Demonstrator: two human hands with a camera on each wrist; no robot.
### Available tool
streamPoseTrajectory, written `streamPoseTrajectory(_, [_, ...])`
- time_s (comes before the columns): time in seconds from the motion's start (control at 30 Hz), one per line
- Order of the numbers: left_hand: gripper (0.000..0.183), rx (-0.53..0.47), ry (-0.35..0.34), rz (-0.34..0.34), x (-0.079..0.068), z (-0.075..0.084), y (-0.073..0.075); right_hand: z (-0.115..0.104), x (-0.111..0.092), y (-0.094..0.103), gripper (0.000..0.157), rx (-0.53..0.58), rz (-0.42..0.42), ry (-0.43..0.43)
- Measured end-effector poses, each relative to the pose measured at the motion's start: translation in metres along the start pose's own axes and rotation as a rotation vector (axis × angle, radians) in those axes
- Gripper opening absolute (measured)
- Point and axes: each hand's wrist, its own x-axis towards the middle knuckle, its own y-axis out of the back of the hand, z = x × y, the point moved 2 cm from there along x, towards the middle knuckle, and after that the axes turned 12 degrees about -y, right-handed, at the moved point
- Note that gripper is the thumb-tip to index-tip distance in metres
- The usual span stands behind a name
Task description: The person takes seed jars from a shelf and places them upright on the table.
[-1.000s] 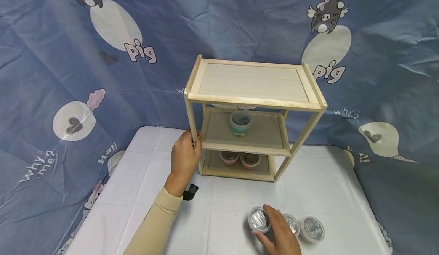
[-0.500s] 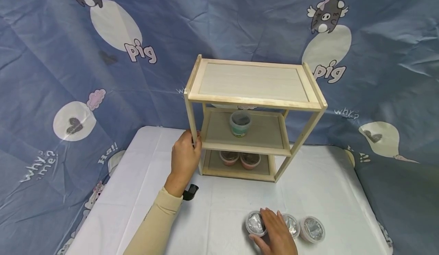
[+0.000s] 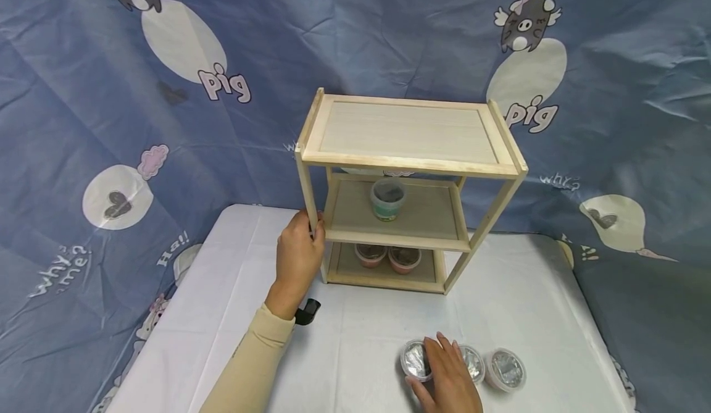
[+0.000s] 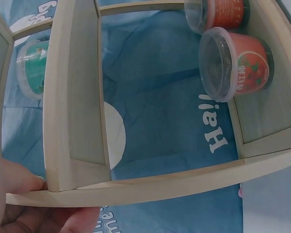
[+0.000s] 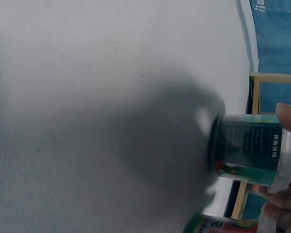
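Note:
My left hand grips the front left post of a small three-tier wooden shelf, thumb on one side and fingers behind. With thumb and fingers on opposite sides of its lid, my right hand holds a lidded plastic tub at the front of the table. The right wrist view shows this tub's dark green label, its base close to the white cloth. A green tub stands on the middle tier. Two red-labelled tubs, one of them this tub, stand on the bottom tier.
Two more lidded tubs, a nearer one partly behind my right fingers and another to its right, stand on the white-covered table. A blue printed cloth hangs behind and beside the table.
My right hand and the tub it holds have shifted slightly, toward me and a little left, then barely back. My left hand keeps its grip on the shelf post.

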Motion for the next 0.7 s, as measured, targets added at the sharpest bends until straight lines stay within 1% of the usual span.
streamPoseTrajectory(0.13, [0.014, -0.003, 0.0, 0.0, 0.0002, -0.0014, -0.0006, 0.0023, 0.0009, 0.0014, 0.083, 0.001, 0.004, 0.032])
streamPoseTrajectory(0.23, [0.015, -0.008, 0.006, -0.002, -0.0002, -0.0021, -0.0008, 0.0038, 0.0013, 0.0026, 0.085, 0.001, -0.008, 0.05])
streamPoseTrajectory(0.43, [0.015, -0.01, 0.015, -0.003, -0.0021, -0.0029, -0.001, 0.0047, 0.0019, 0.0051, 0.086, 0.0, -0.066, 0.035])
streamPoseTrajectory(0.7, [0.015, -0.009, 0.009, 0.007, -0.001, -0.0032, -0.0021, 0.0044, 0.0049, 0.0085, 0.087, 0.019, -0.083, 0.021])
